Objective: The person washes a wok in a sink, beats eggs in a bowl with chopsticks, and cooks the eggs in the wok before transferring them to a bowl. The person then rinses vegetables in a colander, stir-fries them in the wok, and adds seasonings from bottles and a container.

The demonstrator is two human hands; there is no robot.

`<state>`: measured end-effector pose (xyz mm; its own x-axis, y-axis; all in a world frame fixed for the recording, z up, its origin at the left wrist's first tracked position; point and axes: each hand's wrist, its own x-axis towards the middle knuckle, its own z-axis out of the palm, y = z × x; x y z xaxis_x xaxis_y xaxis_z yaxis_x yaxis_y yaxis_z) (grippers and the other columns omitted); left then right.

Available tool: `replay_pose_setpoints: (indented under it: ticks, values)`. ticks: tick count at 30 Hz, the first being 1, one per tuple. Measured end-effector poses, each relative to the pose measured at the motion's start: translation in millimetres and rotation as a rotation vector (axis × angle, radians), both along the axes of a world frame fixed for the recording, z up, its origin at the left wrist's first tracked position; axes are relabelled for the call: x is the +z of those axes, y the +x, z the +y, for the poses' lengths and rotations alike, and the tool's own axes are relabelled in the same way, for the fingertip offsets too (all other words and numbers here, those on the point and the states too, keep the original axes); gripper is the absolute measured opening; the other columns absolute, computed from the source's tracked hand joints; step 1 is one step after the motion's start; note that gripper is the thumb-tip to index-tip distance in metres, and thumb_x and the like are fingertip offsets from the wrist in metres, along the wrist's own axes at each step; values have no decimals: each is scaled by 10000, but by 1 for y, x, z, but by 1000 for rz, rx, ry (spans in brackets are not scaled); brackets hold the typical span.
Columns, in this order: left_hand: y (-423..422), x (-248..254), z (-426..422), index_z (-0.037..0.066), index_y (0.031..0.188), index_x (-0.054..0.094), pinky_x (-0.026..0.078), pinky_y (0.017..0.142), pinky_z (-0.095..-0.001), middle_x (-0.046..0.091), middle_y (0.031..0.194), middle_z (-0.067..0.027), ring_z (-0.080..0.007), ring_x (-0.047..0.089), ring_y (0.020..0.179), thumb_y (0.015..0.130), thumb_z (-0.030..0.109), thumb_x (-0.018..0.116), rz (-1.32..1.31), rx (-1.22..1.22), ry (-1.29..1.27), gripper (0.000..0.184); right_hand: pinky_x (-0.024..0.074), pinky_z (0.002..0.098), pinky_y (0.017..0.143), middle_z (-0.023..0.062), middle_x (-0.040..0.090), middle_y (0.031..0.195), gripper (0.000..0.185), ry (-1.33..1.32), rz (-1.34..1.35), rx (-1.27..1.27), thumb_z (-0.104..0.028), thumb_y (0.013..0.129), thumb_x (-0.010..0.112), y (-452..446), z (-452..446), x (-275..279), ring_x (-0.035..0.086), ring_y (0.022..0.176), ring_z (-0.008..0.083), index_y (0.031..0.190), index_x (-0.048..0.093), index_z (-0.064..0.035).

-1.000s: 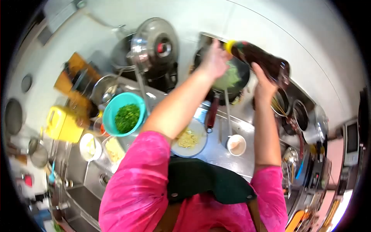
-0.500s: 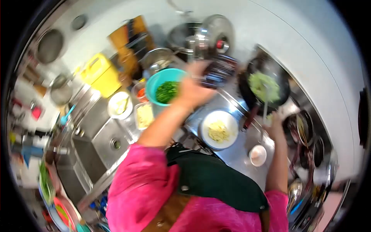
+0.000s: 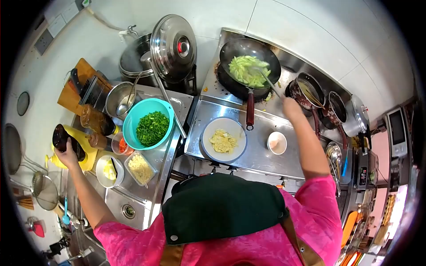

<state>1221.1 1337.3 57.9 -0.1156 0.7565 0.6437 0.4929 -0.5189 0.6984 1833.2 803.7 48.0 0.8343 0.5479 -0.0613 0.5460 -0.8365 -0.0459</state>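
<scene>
My left hand [image 3: 66,155] is wrapped round a dark glass bottle [image 3: 61,135], tilted beside a yellow plastic jug [image 3: 91,153]. In my right hand [image 3: 291,108] is the long metal handle of a cooking utensil [image 3: 271,85]. Its working end lies among pale green vegetable pieces [image 3: 250,66] in a black wok [image 3: 274,55], so its shape is hidden. The wok's dark red handle [image 3: 250,111] points toward me. Near it are a white plate [image 3: 208,153] with cooked egg and a small white cup [image 3: 277,148].
A turquoise bowl [image 3: 166,111] of chopped greens stands by a tub of minced garlic [image 3: 140,168] and a white bowl [image 3: 104,179]. A brown bottle [image 3: 95,119], lidded pot [image 3: 171,64], saucepans [image 3: 306,84] and sink [image 3: 117,201] surround the work area.
My left hand has swung from near the stove to the left, beside the yellow jug. My right hand has lifted toward the wok along the utensil. The view has turned.
</scene>
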Motion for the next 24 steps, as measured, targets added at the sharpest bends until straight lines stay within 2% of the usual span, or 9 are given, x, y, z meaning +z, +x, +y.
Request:
replay_pose_setpoints:
  ticks: [2,7,10,12,13,19,21,22,24]
  values:
    - [-1,-19,18,-35,1078,452,428,802,-296,548,993,-126,-192,539,869,687,97,706,-48,-143,-4,485,447,417,765,230,576,937,285,-41,53,29,-85,790,458,6,16,-12,560,884,350,1056,554,-57]
    - [15,-43,8,-16,1204,337,408,857,-293,499,1092,-159,-206,514,950,672,45,707,-32,-72,-76,651,444,439,692,240,573,812,320,-26,-22,111,-50,755,485,-46,-11,25,563,779,380,1066,558,-68]
    - [12,-74,18,-3,1202,345,402,863,-298,505,1088,-160,-224,516,953,678,73,708,-69,-84,-129,641,448,438,698,238,578,819,353,-59,-99,29,-9,738,453,-32,2,8,569,788,372,1074,548,-62]
    - [16,-82,15,5,1192,361,393,870,-310,509,1080,-169,-250,515,959,686,105,707,49,38,-146,621,449,440,712,232,583,802,269,50,3,-17,-66,748,487,-5,28,-28,569,803,372,997,586,-40]
    - [18,-83,11,5,1192,361,393,870,-310,509,1080,-169,-250,515,959,686,105,707,41,37,-148,621,450,412,746,229,587,892,353,9,55,-79,-56,770,470,-19,49,-17,566,868,352,1117,538,-66]
    - [18,-86,11,-1,1180,376,381,882,-338,506,1076,-198,-294,503,990,684,157,719,66,35,-160,624,449,427,717,249,574,834,366,-20,-1,15,-58,754,514,-80,-1,21,567,816,380,1119,534,-72]
    - [21,-73,-1,-10,1171,382,391,858,-352,509,1052,-193,-308,497,979,689,165,719,218,42,-23,614,445,433,696,265,559,832,347,-24,2,-29,-67,763,520,-78,-8,15,560,798,400,1110,531,-58]
    - [25,-64,-16,-19,1118,421,398,820,-332,501,1028,-174,-298,488,938,717,167,699,435,235,55,523,450,427,717,250,572,846,364,-1,-3,-32,-69,757,518,-64,3,4,565,818,382,1120,535,-81]
    - [33,-67,-46,-14,1078,447,402,787,-310,512,995,-154,-259,493,891,740,167,677,245,188,20,447,454,421,741,235,585,862,385,70,19,-73,-72,750,519,-39,23,-27,569,845,362,1133,536,-101]
